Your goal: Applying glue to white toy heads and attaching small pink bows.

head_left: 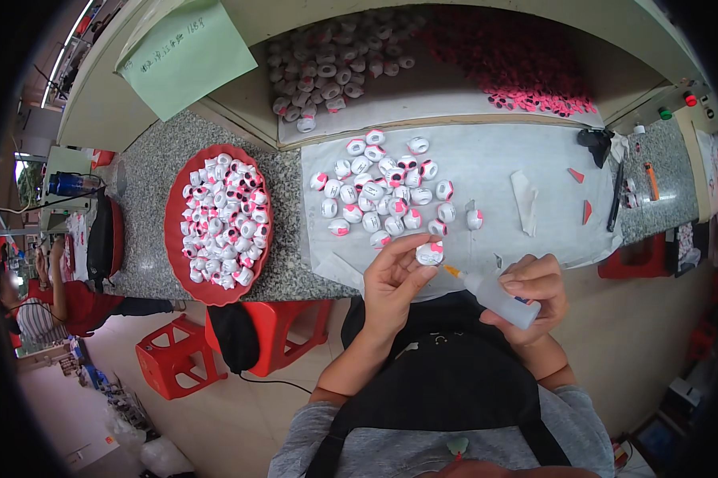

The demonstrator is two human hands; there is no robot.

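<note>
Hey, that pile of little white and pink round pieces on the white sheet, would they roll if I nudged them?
Probably: the white and pink pieces look rounded and loosely heaped. They seem light, since the left hand pinches one in its fingertips.

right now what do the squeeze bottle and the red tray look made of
The squeeze bottle in the right hand looks like soft translucent plastic: cloudy, matte, with an orange nozzle. The red tray seems hard moulded plastic, judging by its even colour and smooth raised rim.
</note>
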